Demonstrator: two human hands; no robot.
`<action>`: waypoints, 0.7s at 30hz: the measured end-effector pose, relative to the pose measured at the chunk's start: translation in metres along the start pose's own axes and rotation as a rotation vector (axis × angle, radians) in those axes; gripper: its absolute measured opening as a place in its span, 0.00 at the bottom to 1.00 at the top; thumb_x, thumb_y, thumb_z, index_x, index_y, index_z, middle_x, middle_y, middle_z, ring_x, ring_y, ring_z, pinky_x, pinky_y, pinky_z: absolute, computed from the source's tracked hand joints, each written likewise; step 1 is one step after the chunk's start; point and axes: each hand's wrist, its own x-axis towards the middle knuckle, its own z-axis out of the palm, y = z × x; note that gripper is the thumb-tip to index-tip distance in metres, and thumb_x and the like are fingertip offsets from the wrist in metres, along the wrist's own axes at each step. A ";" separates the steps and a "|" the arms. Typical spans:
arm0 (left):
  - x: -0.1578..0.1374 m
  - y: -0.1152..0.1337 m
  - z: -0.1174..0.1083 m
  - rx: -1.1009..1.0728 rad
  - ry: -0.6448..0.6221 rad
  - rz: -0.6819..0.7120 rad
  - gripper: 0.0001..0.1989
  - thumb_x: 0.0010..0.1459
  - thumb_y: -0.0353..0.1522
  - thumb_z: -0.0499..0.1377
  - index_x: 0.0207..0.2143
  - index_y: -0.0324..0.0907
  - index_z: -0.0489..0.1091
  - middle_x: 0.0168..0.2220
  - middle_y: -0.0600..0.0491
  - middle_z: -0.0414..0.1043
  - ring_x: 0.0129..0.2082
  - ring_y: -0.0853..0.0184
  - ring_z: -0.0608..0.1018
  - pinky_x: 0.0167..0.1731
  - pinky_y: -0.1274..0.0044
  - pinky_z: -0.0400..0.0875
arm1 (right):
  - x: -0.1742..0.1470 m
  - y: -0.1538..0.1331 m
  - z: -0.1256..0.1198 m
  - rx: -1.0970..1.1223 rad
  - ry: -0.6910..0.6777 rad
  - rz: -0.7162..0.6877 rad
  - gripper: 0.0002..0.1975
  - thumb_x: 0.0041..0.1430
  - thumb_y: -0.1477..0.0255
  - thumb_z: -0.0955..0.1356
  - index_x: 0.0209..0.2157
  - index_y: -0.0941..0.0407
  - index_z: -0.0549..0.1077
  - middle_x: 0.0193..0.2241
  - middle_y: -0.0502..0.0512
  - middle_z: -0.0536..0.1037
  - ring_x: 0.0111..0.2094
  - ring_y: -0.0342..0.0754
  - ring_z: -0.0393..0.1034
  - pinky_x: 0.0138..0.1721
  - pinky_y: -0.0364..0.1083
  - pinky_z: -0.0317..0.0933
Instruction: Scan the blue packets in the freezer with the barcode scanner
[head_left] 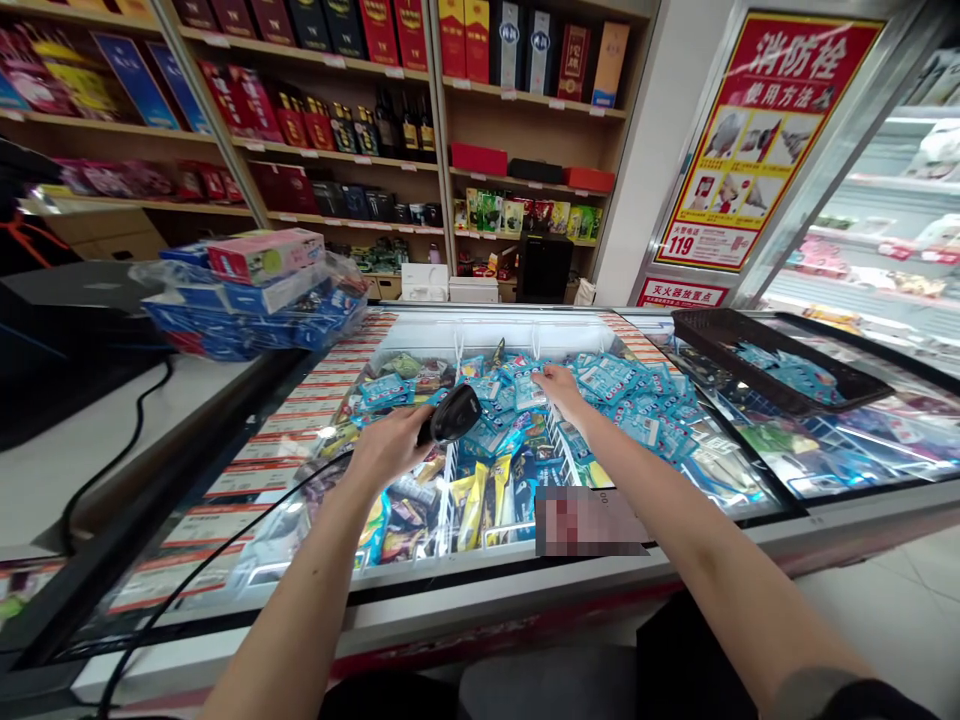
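Left hand (pixel 390 445): closed about the grip of one black plastic handheld scanner (pixel 454 415), above the left-middle part of the freezer. Scanner's long axis slants from the grip, nearer the freezer's near left corner, to the broad rounded head, which points rightward and somewhat toward the far edge. One thin black cord (pixel 247 525) runs from the grip to the near left corner.

Right hand (pixel 561 388): thumb and fingers drawn nearly together at one flat light-blue packet with a pale printed panel (pixel 529 392), between the freezer's centre and far edge. Whether the packet is gripped or only touched: cannot tell.

Further light-blue packets (pixel 637 425): heaped from the middle toward the right edge, long axes in mixed directions. White wire divider (pixel 559 450): among them. Long yellow wrapped packets (pixel 472 505): near edge, long axes running roughly near to far.

White freezer with black trim (pixel 420 612): white-and-orange price labels (pixel 236 483) along its left edge.

Beyond the right edge: shallow dark plastic tray (pixel 701 332), light-blue packets inside. Beyond the left edge: white worktop (pixel 37 510); plastic-wrapped blue and pink cartons (pixel 262 290). Beyond the far edge: wooden shelves (pixel 525 100) of boxes and bottles.
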 end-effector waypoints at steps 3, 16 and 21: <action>0.006 0.011 -0.002 0.001 -0.012 0.017 0.18 0.54 0.38 0.51 0.48 0.47 0.64 0.43 0.49 0.73 0.41 0.59 0.76 0.30 0.75 0.66 | -0.005 0.006 -0.014 0.219 0.016 0.093 0.08 0.47 0.67 0.67 0.22 0.55 0.64 0.15 0.42 0.61 0.19 0.39 0.59 0.21 0.39 0.57; 0.038 0.073 -0.001 -0.042 0.028 0.072 0.15 0.55 0.37 0.50 0.45 0.47 0.66 0.40 0.51 0.74 0.37 0.60 0.76 0.27 0.76 0.63 | -0.016 0.052 -0.053 0.711 -0.205 0.055 0.15 0.42 0.74 0.70 0.36 0.54 0.67 0.34 0.46 0.75 0.37 0.44 0.73 0.43 0.49 0.72; 0.040 0.085 0.009 -0.097 0.017 0.081 0.17 0.54 0.39 0.51 0.46 0.47 0.66 0.42 0.50 0.74 0.39 0.61 0.76 0.30 0.76 0.65 | -0.021 0.063 -0.047 0.698 -0.170 0.004 0.17 0.43 0.68 0.71 0.36 0.54 0.68 0.38 0.46 0.75 0.40 0.44 0.72 0.47 0.49 0.69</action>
